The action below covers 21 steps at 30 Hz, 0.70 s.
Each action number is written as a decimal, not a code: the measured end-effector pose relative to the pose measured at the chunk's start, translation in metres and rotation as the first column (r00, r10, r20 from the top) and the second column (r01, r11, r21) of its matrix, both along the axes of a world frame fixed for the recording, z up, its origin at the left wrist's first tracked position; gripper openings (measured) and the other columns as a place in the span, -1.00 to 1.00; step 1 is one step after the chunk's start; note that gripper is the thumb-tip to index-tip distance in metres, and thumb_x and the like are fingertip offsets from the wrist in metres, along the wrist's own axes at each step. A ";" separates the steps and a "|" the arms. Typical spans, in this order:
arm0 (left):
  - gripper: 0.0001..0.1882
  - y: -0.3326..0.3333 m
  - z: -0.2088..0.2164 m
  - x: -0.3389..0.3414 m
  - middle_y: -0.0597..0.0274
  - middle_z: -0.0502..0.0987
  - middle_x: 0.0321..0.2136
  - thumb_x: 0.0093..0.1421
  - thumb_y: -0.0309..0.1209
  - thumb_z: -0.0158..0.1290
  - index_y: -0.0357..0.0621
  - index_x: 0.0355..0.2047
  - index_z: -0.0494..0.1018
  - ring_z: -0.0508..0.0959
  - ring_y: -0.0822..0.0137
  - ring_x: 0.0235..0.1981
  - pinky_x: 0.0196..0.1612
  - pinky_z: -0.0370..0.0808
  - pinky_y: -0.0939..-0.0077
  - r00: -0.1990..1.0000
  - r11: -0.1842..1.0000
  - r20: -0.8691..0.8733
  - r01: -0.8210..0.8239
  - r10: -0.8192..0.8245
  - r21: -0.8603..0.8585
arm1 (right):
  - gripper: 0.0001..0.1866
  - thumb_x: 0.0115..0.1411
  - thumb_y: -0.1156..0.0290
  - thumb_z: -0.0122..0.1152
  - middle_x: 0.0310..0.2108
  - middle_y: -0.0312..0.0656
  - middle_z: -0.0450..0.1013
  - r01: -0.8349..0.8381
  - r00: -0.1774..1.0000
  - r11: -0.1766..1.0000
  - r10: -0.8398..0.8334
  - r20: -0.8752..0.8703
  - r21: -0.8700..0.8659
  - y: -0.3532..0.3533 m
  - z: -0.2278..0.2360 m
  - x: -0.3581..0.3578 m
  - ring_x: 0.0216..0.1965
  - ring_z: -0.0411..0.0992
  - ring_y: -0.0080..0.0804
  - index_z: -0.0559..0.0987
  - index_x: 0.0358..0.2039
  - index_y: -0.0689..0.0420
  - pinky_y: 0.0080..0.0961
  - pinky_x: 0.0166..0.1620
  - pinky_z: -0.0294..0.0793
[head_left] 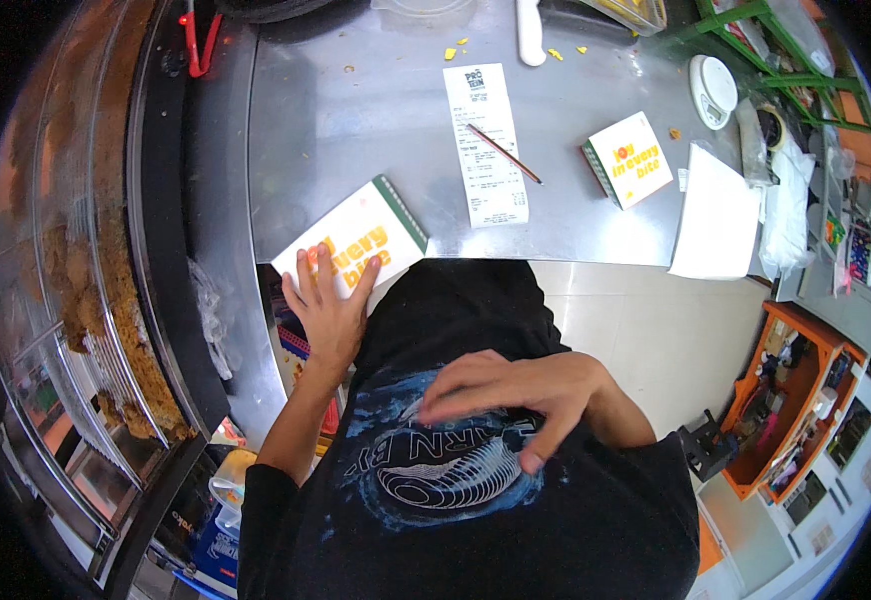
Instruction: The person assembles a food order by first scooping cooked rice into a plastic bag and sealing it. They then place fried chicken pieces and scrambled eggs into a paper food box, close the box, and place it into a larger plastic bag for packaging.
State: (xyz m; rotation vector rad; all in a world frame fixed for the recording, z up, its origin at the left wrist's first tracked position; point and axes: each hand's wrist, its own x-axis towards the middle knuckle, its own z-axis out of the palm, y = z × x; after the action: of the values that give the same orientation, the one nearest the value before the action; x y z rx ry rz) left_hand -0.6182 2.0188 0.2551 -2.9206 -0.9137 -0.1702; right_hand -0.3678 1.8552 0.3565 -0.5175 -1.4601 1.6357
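My left hand (pixel 331 315) rests with spread fingers on the top of a white carton (pixel 356 215) that has yellow lettering and a green side. This carton lies at the table's near left edge, set at a slant. In front of my shirt I hold my right hand (pixel 546 388) raised, slightly blurred, its thumb apart from the fingers and nothing visible in it. A long paper receipt (pixel 498 200) lies on the table, with a pencil (pixel 506 154) across it. Right of the receipt sits a smaller white carton (pixel 641 165) with similar lettering.
The steel table (pixel 356 110) carries a white kitchen scale (pixel 713 92), white paper sheets (pixel 718 215) and a white-handled utensil (pixel 531 35). Yellow scraps (pixel 452 53) are scattered at the back. Red-handled tongs (pixel 196 45) hang at the left, beside a glass-fronted case (pixel 86 250).
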 end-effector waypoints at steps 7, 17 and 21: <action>-0.43 0.019 -0.020 0.007 -0.11 0.21 0.38 0.34 -0.37 -0.04 0.62 0.29 0.36 0.18 -0.25 0.39 0.28 0.15 -0.39 0.999 0.996 0.023 0.027 -0.030 0.088 | -0.06 0.15 -0.10 0.34 0.36 0.05 0.17 0.039 0.994 0.988 -0.023 0.108 -0.152 -0.033 -0.002 -0.005 0.39 0.08 0.05 0.24 0.42 0.10 0.02 0.32 0.02; -0.14 -0.009 0.013 0.041 -0.14 0.12 0.42 0.10 -0.49 0.20 0.42 0.41 0.24 0.07 -0.23 0.45 0.36 0.05 -0.35 0.974 0.977 -0.089 -0.211 0.207 -0.043 | -0.75 0.31 0.34 0.15 -0.03 -0.14 0.59 0.919 0.395 0.363 -0.843 0.364 -0.155 -0.135 -0.036 0.243 -0.05 0.53 -0.29 0.68 -0.14 0.18 -0.36 0.09 0.45; 0.02 -0.033 0.021 0.062 -0.06 0.07 0.45 0.02 -0.52 0.26 0.47 0.45 0.13 0.08 -0.20 0.45 0.35 0.11 -0.36 0.938 0.939 -0.091 -0.340 0.334 -0.052 | -0.58 0.45 0.21 0.04 -0.02 -0.07 0.61 0.719 -0.662 -0.207 -0.496 0.562 0.663 -0.203 -0.078 0.438 -0.01 0.54 -0.33 0.64 0.05 0.28 -0.42 0.14 0.43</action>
State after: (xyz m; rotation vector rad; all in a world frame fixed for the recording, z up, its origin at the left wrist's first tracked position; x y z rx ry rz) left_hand -0.5562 1.9861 0.2759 -2.7461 -1.4098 0.0018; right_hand 0.0701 1.6526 0.2788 -2.3217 -0.5351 -0.2739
